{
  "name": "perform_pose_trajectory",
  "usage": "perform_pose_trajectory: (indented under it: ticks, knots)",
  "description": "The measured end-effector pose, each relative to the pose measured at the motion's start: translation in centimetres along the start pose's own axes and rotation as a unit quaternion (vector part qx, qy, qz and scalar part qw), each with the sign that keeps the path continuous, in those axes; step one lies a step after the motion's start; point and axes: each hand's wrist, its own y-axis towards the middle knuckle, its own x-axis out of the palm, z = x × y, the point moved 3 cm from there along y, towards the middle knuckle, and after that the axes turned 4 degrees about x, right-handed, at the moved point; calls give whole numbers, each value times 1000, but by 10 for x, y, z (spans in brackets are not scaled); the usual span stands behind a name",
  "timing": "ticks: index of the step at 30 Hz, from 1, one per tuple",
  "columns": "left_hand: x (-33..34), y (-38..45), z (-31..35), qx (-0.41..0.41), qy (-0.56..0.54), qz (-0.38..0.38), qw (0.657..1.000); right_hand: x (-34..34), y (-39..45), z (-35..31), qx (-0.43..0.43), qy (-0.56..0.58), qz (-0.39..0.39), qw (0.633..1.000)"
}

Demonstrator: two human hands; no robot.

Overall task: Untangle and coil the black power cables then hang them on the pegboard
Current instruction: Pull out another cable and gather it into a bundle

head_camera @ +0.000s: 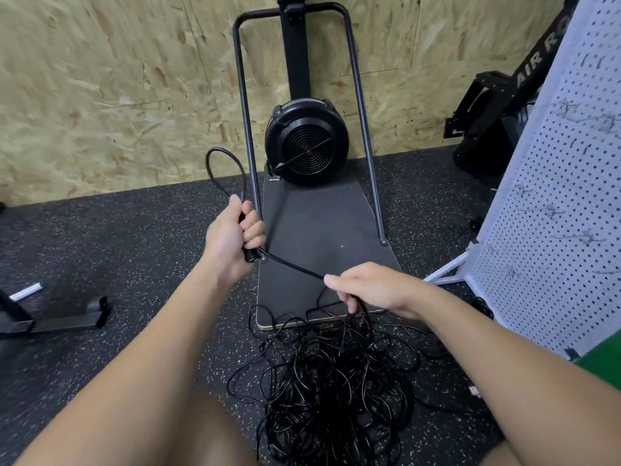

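Speckled rubber flooring [117,237] runs up to a chipboard wall [100,79], with a black fan machine [306,142] at twelve o'clock. At six o'clock lies the tangled pile of black power cables [336,381]. One cable [289,262] stretches between the hands: the left hand [235,237] is fisted round a small loop of it, the right hand [373,287] pinches it above the pile. At three o'clock stands the white pegboard [554,196].

Black fan machine [306,142] against chipboard wall [100,79]
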Motion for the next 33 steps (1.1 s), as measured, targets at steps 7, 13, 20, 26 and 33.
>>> perform_pose_trajectory:
  ticks: [7, 13, 20, 26, 33]
  knots:
    - [3, -13, -10, 20, 233, 23, 972, -29, 6, -8, -12, 214, 195, 957]
    - [42, -44, -53, -2, 388, -168, 906, -39, -7, -26, -70, 250, 169, 951]
    - [80, -73, -78, 23, 453, -299, 840, -13, -12, -30, -105, 222, 158, 956]
    - [69, -56, -72, 24, 392, -189, 900, -19, -8, -16, -27, 162, 150, 975]
    - [53, -40, -44, 23, 233, -114, 965, -41, -10, -11, 27, 190, 93, 977]
